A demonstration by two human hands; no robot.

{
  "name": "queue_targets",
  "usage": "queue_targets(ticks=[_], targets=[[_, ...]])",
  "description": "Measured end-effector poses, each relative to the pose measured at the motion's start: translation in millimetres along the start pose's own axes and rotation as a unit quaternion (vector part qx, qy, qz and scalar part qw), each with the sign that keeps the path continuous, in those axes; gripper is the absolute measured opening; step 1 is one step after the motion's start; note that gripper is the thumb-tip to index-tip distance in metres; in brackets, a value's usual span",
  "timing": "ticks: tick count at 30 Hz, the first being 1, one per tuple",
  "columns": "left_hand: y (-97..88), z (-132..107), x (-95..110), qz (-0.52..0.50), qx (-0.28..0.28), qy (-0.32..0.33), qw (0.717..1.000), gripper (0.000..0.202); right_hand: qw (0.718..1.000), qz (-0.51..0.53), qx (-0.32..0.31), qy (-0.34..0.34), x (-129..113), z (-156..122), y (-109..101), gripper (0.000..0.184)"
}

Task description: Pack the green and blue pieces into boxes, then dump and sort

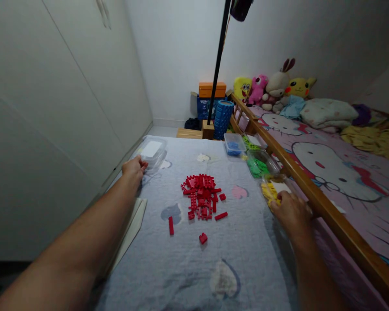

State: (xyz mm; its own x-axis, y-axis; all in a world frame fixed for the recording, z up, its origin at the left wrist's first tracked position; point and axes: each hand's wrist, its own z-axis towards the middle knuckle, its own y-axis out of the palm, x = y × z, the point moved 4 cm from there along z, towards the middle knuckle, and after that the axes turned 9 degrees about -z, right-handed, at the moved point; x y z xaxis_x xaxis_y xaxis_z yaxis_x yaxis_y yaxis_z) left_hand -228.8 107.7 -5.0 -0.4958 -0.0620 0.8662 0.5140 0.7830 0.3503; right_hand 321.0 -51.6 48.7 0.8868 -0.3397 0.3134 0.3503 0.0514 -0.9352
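A pile of red building bricks lies in the middle of a grey quilted blanket, with a few loose red pieces in front of it. My left hand reaches far forward and grips the near edge of an empty clear plastic box. My right hand is closed on the near end of a clear box of yellow bricks beside the bed rail.
Clear boxes of green bricks and blue bricks stand along the wooden bed rail on the right. Plush toys sit on the bed. White wardrobe doors fill the left; a black pole stands behind.
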Motion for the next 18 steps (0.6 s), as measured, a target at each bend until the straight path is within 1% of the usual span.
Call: queue_targets(ticks=[4, 9, 12, 15, 18], targets=[[7.0, 6, 3, -0.018, 0.020, -0.012, 1.000, 0.021, 1.000, 0.010, 0.015, 0.013, -4, 1, 0, 0.026], [13.4, 8, 7, -0.014, 0.019, -0.035, 0.999, 0.020, 0.998, 0.042, 0.046, 0.013, -10, 2, -1, 0.025], [18.4, 6, 4, 0.006, 0.019, -0.070, 0.997, 0.019, 0.997, 0.052, 0.063, 0.009, -18, 0, -8, 0.024], [27.0, 3, -3, 0.029, 0.012, -0.104, 0.994, 0.019, 0.997, 0.048, 0.062, -0.010, -30, -6, -14, 0.021], [38.1, 2, -8, 0.038, 0.004, -0.111, 0.993, 0.015, 0.997, 0.045, 0.056, -0.032, -40, -14, -18, 0.021]])
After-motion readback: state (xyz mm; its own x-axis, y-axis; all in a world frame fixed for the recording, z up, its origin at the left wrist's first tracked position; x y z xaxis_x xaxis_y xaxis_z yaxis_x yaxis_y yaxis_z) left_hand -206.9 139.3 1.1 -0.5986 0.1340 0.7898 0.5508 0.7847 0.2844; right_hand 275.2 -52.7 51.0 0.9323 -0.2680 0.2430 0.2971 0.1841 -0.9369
